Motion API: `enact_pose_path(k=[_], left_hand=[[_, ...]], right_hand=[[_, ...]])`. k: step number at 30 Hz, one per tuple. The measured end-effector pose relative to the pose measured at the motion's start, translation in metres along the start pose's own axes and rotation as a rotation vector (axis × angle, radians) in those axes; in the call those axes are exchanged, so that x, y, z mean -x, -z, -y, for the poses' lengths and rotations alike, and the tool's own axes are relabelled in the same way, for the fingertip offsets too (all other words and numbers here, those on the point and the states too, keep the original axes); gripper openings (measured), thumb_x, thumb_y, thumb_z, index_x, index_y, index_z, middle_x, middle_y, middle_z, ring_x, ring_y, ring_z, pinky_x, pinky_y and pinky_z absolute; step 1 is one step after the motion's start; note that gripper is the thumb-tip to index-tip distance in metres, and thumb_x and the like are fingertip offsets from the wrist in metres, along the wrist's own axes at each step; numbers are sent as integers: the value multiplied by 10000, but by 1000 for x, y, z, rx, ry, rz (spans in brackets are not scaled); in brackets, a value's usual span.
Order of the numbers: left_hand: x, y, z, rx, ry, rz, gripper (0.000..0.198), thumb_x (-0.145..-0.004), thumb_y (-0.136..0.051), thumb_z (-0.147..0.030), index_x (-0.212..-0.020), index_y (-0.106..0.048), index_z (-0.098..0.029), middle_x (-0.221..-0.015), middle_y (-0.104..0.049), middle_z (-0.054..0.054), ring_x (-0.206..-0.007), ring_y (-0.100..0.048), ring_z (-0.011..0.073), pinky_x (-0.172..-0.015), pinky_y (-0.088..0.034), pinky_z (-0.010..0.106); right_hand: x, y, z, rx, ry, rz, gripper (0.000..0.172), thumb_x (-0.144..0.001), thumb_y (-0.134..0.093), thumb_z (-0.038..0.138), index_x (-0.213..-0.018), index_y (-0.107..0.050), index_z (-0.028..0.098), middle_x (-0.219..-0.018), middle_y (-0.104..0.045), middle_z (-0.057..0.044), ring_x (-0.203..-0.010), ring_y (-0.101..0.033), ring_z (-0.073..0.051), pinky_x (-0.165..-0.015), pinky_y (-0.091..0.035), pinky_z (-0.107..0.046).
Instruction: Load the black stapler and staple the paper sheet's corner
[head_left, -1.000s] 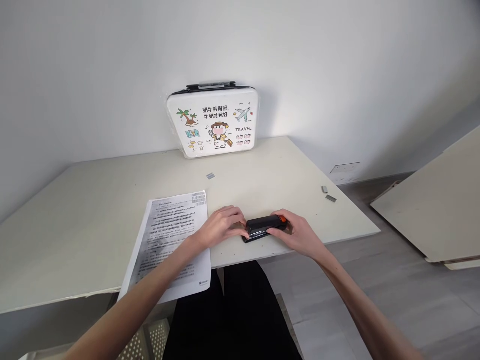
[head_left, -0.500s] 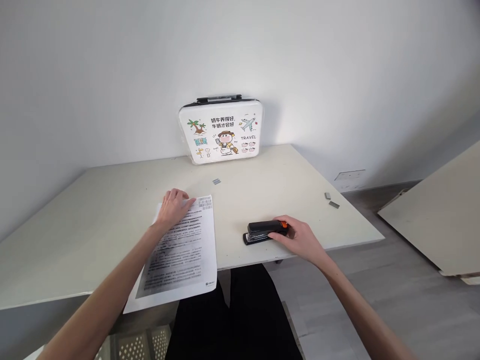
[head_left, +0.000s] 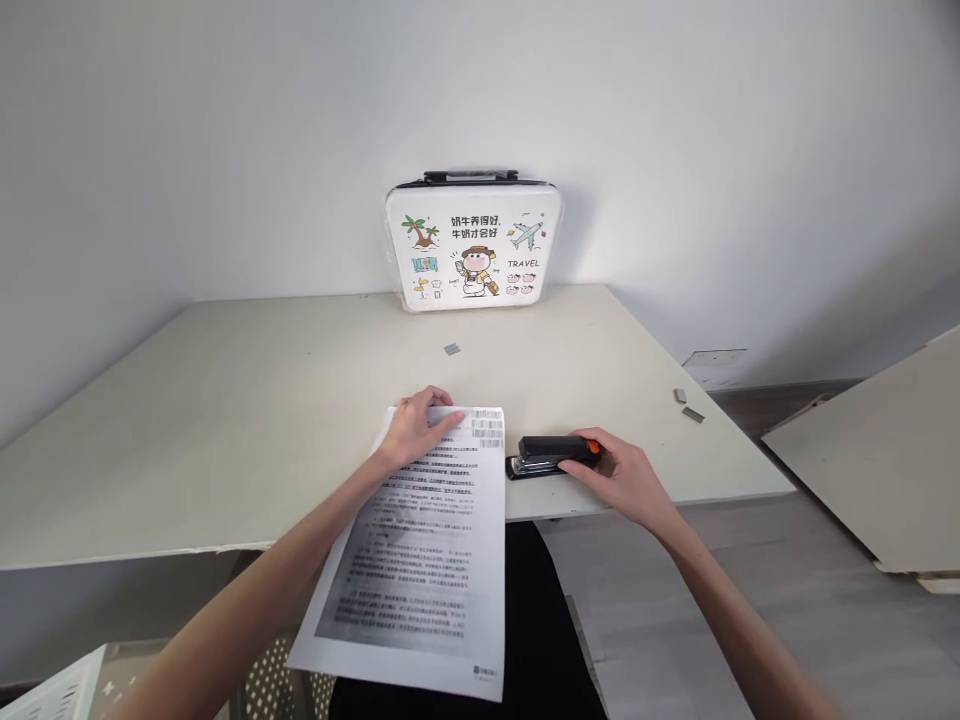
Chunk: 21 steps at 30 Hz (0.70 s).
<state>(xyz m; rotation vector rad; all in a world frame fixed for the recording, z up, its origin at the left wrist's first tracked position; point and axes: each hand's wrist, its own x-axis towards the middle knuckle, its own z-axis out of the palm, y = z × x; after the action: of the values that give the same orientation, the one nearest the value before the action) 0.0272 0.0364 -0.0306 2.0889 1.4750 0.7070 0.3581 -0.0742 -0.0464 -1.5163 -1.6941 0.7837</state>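
The black stapler (head_left: 551, 453) lies on the pale table (head_left: 262, 420) close to the near edge, its front end pointing left and its orange-marked rear end to the right. At that rear end is the right hand (head_left: 619, 475), curled narrowly around the stapler, with the thumb along the near side and the fingers over the far one. Just left of the stapler's front end is the printed paper (head_left: 420, 560) (one sheet or several, I cannot tell), its upper right corner so near the front end that I cannot say whether they touch. The left hand (head_left: 416, 430), left of the stapler and a little farther off than it, grips the paper's top edge, thumb on the print and fingers bent beyond the edge. From beside the stapler the paper reaches down past the table's near edge, over the dark trousers (head_left: 544, 620). Beyond the stapler and to its left lie some small grey strips (head_left: 451, 349); to its right and somewhat farther back are a small grey block (head_left: 679, 395) and a flat grey piece (head_left: 694, 414). Well behind the stapler, a white case (head_left: 476, 250) with cartoon prints and the word TRAVEL stands upright by the wall (head_left: 225, 120), its black handle (head_left: 471, 176) uppermost.
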Motion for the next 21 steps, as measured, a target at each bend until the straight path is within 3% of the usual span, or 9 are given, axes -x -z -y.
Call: enact_pose_path(k=[5, 12, 16, 21], left_hand=[[8, -14, -13, -32, -15, 7, 312, -899, -658, -559, -1029, -633, -276, -1138, -736, 11, -1147, -618, 291, -1122, -374, 500], [23, -31, -26, -59, -1, -26, 331, -866, -736, -561, -1027, -657, -282, -1095, -740, 5, -1132, -595, 293, -1063, -384, 486], [31, -37, -34, -32, 18, -50, 327, -871, -742, -551, -1024, -645, -278, -1136, -739, 5, -1153, -582, 297, -1060, -380, 483], [34, -45, -41, -5, 3, -73, 344, -865, -755, -554, -1016, -633, -271, -1129, -741, 12, -1141, -583, 305, -1043, -387, 493]], right_hand=[[1, 0, -1, 18, -6, -1, 400, -900, -692, 619, -1119, -687, 284, -1065, -747, -41, -882, -680, -224, -726, -585, -327], [2, 3, 1, 75, 3, 37, 396, -915, -663, 621, -1114, -679, 279, -1064, -751, -45, -899, -681, -234, -740, -569, -341], [-1, 12, 15, 146, 38, 106, 381, -961, -605, 604, -1167, -669, 290, -1128, -743, -48, -944, -669, -234, -811, -552, -359], [-16, 8, 40, 245, 66, 84, 398, -1030, -452, 602, -1164, -657, 289, -1258, -718, -74, -1070, -662, -262, -858, -534, -394]])
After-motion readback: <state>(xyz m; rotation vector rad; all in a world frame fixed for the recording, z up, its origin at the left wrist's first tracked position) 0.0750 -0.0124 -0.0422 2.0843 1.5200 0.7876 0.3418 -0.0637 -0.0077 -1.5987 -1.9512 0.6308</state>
